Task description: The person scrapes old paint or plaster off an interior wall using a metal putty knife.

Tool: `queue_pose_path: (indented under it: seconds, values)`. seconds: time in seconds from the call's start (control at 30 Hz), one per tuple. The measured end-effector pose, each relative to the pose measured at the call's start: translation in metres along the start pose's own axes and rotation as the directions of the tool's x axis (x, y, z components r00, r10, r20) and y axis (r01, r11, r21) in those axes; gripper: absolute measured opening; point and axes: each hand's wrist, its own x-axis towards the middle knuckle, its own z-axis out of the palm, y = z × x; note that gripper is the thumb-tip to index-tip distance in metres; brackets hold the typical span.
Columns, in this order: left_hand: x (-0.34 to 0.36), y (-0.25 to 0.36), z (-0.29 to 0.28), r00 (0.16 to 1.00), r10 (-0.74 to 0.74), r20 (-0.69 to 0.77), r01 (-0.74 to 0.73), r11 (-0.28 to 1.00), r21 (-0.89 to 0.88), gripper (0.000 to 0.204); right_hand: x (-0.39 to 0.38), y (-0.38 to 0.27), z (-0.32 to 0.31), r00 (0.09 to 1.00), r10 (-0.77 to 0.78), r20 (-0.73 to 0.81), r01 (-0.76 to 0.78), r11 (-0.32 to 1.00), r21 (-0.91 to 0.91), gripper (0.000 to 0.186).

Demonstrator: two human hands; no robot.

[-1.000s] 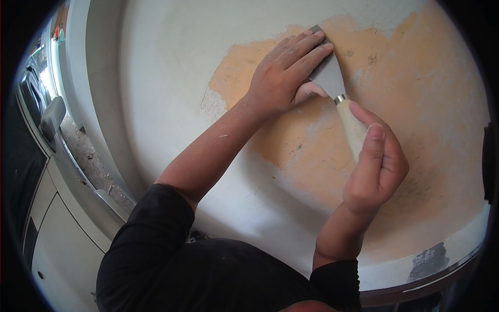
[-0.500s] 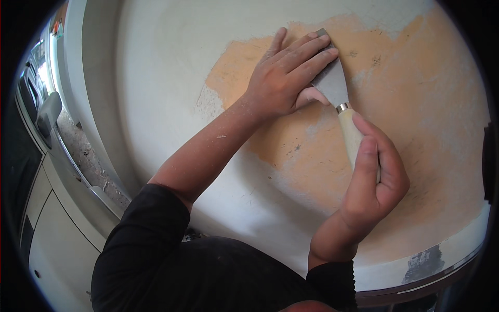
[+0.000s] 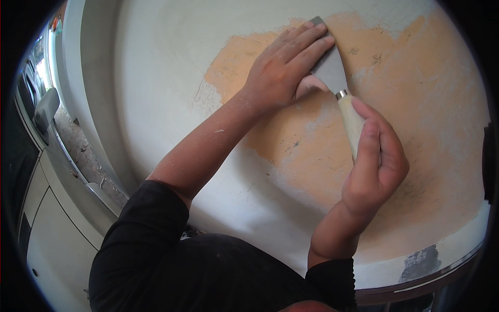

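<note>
My right hand (image 3: 378, 161) is wrapped round the pale handle of a putty knife (image 3: 332, 70), which has a wide grey metal blade and a shiny collar. The blade points away from me, against a whitish panel (image 3: 166, 67) with a large tan-orange patch (image 3: 312, 156). My left hand (image 3: 280, 70) lies over the blade, its fingers stretched out and their tips resting near the far edge. Its thumb reaches to the blade's left side, close to the collar. Faint scuffs and dark marks show on the patch.
A pale vehicle (image 3: 62, 234) with a side mirror (image 3: 47, 106) stands at the left. Rough ground (image 3: 78, 140) shows between it and the panel. Along the panel's lower right edge are a dark grey patch (image 3: 421, 263) and a brown trim strip (image 3: 379, 296).
Both hands and the putty knife have moved slightly farther from me, up the tan patch. The left hand's fingers have drawn closer together.
</note>
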Motion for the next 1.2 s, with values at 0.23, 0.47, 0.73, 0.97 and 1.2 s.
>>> queue_pose_path:
  seconds: [0.23,0.47,0.73,0.97,1.2]
  values:
    - [0.001,0.005,0.004,1.000,-0.019,-0.023,0.018,0.998,-0.057,0.063,0.002,0.000,-0.005,1.000,0.002,0.000,-0.002,1.000,0.000,0.024]
    - [0.001,0.003,0.003,0.999,-0.012,-0.033,0.011,0.999,-0.036,0.062,0.003,-0.005,-0.003,0.994,0.111,0.006,-0.111,0.992,0.051,0.023]
    - [-0.001,0.005,0.002,0.999,-0.026,-0.041,0.019,0.990,-0.143,0.062,0.000,0.000,0.001,1.000,-0.013,0.000,0.013,1.000,0.010,0.023]
    - [0.001,0.005,-0.002,0.996,-0.046,-0.070,0.034,0.985,-0.171,0.062,0.003,-0.005,0.004,0.994,-0.110,0.021,0.110,0.994,-0.010,0.023]
    - [-0.002,0.009,-0.001,0.997,-0.043,-0.058,0.034,0.987,-0.157,0.063,0.002,-0.005,0.000,0.990,-0.139,0.025,0.140,0.990,-0.033,0.023]
